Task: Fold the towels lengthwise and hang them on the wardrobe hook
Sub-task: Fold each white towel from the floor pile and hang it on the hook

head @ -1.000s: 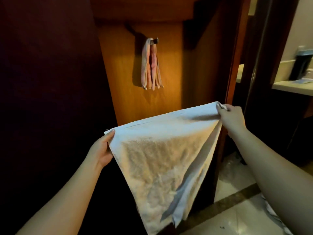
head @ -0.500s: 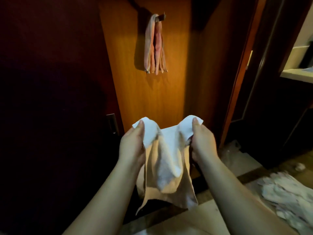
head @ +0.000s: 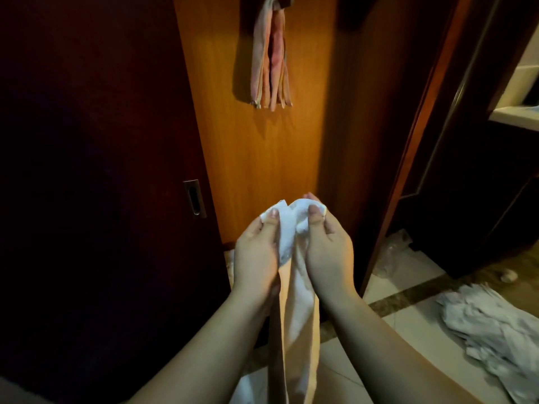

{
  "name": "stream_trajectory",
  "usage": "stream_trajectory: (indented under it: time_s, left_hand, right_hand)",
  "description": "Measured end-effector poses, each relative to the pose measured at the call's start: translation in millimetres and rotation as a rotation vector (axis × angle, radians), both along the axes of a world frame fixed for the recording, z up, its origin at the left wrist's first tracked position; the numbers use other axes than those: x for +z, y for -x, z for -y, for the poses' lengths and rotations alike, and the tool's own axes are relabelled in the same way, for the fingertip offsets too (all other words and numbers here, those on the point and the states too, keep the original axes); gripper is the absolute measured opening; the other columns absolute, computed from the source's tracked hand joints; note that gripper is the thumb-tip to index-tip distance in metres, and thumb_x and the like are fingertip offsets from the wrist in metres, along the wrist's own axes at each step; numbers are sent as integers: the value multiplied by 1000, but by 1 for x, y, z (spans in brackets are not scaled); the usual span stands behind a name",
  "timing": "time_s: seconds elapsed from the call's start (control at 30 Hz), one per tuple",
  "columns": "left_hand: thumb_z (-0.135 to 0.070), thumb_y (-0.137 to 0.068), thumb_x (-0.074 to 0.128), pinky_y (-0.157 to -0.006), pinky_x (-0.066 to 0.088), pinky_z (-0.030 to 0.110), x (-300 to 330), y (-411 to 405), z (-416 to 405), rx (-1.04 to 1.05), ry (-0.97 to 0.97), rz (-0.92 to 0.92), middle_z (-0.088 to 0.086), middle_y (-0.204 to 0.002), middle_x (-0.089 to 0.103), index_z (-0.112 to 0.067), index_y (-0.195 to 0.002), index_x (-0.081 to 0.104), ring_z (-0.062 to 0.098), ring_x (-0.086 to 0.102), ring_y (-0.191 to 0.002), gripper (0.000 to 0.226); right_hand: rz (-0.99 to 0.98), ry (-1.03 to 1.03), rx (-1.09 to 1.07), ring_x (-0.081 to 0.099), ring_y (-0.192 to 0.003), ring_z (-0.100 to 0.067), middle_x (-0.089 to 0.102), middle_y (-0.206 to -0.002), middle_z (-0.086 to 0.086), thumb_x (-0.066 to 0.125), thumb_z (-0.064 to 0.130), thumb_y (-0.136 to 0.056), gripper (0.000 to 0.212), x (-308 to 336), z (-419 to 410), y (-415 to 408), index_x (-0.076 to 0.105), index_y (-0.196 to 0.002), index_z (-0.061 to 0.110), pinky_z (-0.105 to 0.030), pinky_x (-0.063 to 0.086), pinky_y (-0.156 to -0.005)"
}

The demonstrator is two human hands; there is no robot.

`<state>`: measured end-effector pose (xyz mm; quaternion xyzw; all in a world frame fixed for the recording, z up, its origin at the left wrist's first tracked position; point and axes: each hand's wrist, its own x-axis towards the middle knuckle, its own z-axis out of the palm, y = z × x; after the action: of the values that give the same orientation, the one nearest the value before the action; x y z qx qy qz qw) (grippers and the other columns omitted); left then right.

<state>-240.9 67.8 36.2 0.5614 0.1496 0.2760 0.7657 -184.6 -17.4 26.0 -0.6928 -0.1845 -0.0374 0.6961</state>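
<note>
Both the left hand [head: 256, 252] and right hand [head: 326, 249] pinch the white towel's [head: 294, 290] top corners together, the rest dangling below. Honestly the 2 bunched corners could slip apart before reaching the hook [head: 284, 0], where folded towels [head: 271, 59] already crowd it.

Warm-lit wood panel [head: 262, 158], dark door [head: 87, 170] (recessed handle), tiled floor [head: 408, 339].
</note>
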Motion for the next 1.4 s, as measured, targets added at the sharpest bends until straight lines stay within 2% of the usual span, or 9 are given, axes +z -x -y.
stream_trajectory:
  time_s: [0.23,0.37,0.53,0.7,0.83,0.9,1.13,1.23,1.4]
  left_hand:
    - [-70,-79,53,-101,52,33,11,12,4,-222,-124,-51,-2,-118,73,-34,-123,68,10,66,-116,59]
    - [-59,-90,40,-109,44,39,16,18,-9,-380,-53,-38,9,-130,67,-14,-138,57,18,61,-125,68]
    - [-52,-92,38,-79,51,9,16,19,-16,-511,-157,-61,-12,-118,73,-20,-135,55,-3,65,-111,57]
    - [-58,-91,34,-69,47,1,19,22,-19,-571,-235,-169,-33,-100,71,-37,-124,53,-21,61,-95,43]
    - [-74,-88,33,-100,48,21,18,22,-23,-400,-450,-238,-15,-124,68,-37,-131,60,-4,58,-120,62]
    - [-54,-100,40,-111,37,30,7,19,-32,-111,-760,-191,-22,-128,58,-34,-128,62,-1,45,-127,40]
    - [-43,-88,69,-98,36,32,-45,17,-65,-56,-1052,-541,-15,-114,42,-44,-122,55,15,37,-120,37]
    - [-41,-92,65,-88,35,31,-40,21,-78,-116,-1174,-491,-19,-101,42,-43,-96,60,15,37,-110,7]
    - [-20,-86,75,-86,36,45,4,28,-98,-6,-1565,-220,-22,-81,45,-21,-93,71,20,48,-91,8]
  right_hand:
    - [60,61,234,50,-122,17,53,-126,40,41,43,-103,44,4,-1,11,52,-144,34,-2,44,-90]
    - [29,144,421,39,-127,23,39,-153,23,52,15,-103,60,4,16,3,33,-154,40,7,32,-91]
    - [216,297,299,28,-133,25,31,-148,34,61,14,-97,73,-4,15,9,26,-159,31,6,22,-100]
    - [284,273,139,30,-126,30,40,-144,25,53,8,-101,60,-14,10,15,35,-156,24,2,25,-105]
    - [256,212,163,44,-124,23,52,-137,23,50,13,-104,46,-7,14,2,47,-149,24,-1,34,-102]
    - [229,181,188,50,-123,18,57,-134,23,49,16,-105,42,-1,18,-8,50,-146,25,-5,40,-101]
    - [221,95,174,61,-116,7,67,-122,29,50,32,-105,27,20,33,-32,59,-127,45,-15,50,-94]
    - [206,79,228,65,-114,1,70,-122,22,51,32,-105,25,26,45,-42,62,-124,43,-19,53,-91]
    - [186,144,272,68,-114,-10,74,-116,15,54,43,-100,22,31,74,-60,69,-115,38,-29,55,-94]
